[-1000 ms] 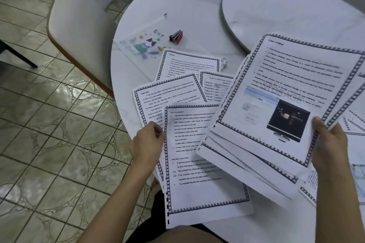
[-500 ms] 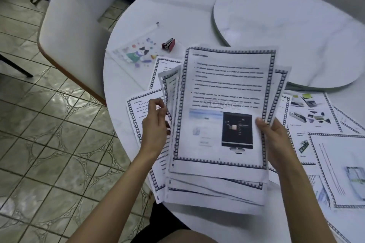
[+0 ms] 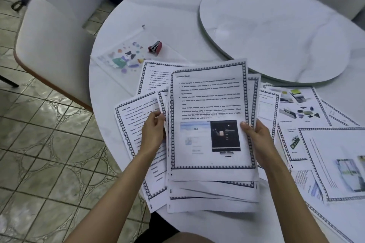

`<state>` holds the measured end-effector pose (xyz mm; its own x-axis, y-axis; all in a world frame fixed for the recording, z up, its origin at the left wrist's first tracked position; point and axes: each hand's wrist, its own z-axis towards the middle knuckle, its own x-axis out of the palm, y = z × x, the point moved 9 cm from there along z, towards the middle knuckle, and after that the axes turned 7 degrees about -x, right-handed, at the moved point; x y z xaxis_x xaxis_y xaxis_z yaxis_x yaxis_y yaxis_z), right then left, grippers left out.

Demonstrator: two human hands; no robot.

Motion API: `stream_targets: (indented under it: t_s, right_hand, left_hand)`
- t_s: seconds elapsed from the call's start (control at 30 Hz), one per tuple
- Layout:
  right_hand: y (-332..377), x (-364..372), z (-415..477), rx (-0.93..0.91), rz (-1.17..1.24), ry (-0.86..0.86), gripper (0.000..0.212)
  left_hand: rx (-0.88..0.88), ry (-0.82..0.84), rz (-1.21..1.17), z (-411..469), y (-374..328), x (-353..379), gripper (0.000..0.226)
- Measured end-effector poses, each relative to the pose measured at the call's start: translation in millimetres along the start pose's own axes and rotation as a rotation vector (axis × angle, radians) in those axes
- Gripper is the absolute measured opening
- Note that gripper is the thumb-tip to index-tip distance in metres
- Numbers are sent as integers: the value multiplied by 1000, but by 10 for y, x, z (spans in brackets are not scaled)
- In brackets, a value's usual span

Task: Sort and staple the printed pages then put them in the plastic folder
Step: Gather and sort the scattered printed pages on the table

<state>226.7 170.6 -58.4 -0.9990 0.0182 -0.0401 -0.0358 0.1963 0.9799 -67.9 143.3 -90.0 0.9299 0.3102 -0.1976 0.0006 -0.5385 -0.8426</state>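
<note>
A stack of printed pages (image 3: 207, 104) with chequered borders is held up over the table's near edge; its top sheet reads "Cloud Storage" and shows a dark monitor picture. My right hand (image 3: 256, 134) grips the stack's right edge, thumb on the top sheet. My left hand (image 3: 153, 130) pinches the left edges of the sheets. More loose pages (image 3: 335, 154) lie spread to the right and one (image 3: 130, 124) under my left hand. The clear plastic folder (image 3: 126, 57) with cartoon stickers lies at the far left, a small red stapler (image 3: 155, 46) resting on it.
The white round table (image 3: 177, 16) carries a raised turntable disc (image 3: 276, 35) at the back right. A pale padded chair (image 3: 51, 45) stands on the tiled floor left of the table. Dark bags sit by the wall behind.
The stack has swung from the right side to straight in front of me and the sheets have drawn closer together. My left hand left the single page and took the stack's left edge.
</note>
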Motion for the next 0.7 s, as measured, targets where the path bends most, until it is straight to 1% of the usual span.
stream_targets:
  t_s: [0.03,0.1,0.2,0.3,0.4,0.43,0.47,0.5,0.53,0.57,0.6,0.63,0.7]
  right_hand:
    - [-37,-5,3,8,-32,-15,24]
    - [-82,25,14,17,-86,-16,18]
    - [-50,101,35,1,-157,-12,17]
    - [-5,102,68,-15,-197,-48,19]
    - [-27,27,91,-30,-229,-92,24]
    - [-60,-7,106,-26,-241,-103,28]
    - [-90,-22,110,-6,-246,-106,36]
    - [-143,-24,113,30,-237,-97,54]
    - [-195,-8,110,73,-188,-79,78]
    - [-240,16,104,115,-109,-58,97]
    - [-262,56,92,151,-10,-39,107]
    - [-272,107,89,177,68,-3,110]
    - [-219,190,89,174,119,70,103]
  left_hand:
    - [-1,17,-7,-6,1,46,33]
    - [-17,54,-43,-64,-33,133,41]
    - [56,103,-33,-116,-137,238,53]
    - [163,82,-1,-132,-282,223,47]
    - [227,139,-23,-164,-445,235,47]
    - [249,174,-45,-186,-510,241,41]
    - [262,212,-84,-208,-572,245,33]
    - [266,251,-120,-227,-630,249,27]
    - [273,293,-150,-260,-699,256,24]
    - [280,335,-180,-294,-766,267,23]
    - [281,369,-204,-311,-808,277,23]
    - [282,395,-224,-328,-845,285,23]
    - [285,400,-247,-342,-906,264,22]
